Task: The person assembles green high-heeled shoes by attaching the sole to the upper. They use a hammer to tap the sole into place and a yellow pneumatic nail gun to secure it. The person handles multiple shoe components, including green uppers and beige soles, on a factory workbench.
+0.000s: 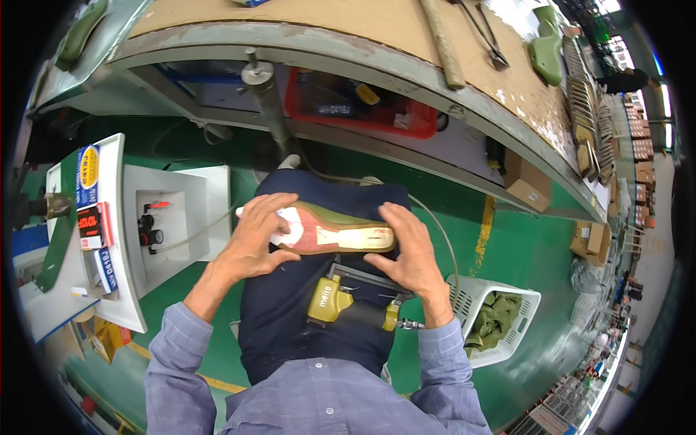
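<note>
Across my lap lies a green shoe last (328,215), sole side up, with a red and cream insole (351,238) over its bottom. My left hand (254,235) grips one end, fingers over the far edge and thumb at the near edge. A white patch (291,226) shows on the insole beside its fingers. At the narrower end, my right hand (412,250) closes around the last with thumb and fingers on opposite edges. An olive-yellow air stapler (328,301) rests on my thighs just below the last, touched by neither hand.
A worn workbench (348,42) spans the far side, with a hammer (442,45), pincers (496,54) and another green last (545,58). Under it sits a red basket (413,119). A white basket (528,319) of green pieces stands right; a white cabinet (130,239) stands left. An air hose (444,233) curves nearby.
</note>
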{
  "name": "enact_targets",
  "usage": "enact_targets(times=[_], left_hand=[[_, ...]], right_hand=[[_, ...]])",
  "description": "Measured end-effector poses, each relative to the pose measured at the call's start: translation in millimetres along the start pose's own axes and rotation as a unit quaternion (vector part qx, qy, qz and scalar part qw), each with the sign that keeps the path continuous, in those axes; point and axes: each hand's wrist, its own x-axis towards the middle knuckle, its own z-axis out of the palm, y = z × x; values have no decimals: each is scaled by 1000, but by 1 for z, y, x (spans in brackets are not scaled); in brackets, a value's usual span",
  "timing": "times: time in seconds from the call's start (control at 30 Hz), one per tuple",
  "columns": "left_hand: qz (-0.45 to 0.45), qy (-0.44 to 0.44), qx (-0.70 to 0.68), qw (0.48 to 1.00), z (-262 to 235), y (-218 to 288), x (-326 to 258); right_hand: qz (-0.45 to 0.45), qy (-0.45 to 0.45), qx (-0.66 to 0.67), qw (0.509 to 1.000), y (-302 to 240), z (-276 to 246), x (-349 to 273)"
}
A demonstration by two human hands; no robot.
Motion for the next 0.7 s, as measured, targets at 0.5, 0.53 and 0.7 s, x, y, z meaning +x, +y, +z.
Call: enact_targets(times=[0.5, 0.53, 0.7], left_hand=[[41, -2, 91, 995, 14, 12, -9], [46, 7, 88, 995, 19, 10, -9], [47, 38, 78, 995, 25, 11, -9]], right_hand=[[-84, 11, -36, 996, 21, 69, -18], [-75, 19, -29, 997, 23, 72, -21], [-65, 16, -12, 998, 28, 71, -25]])
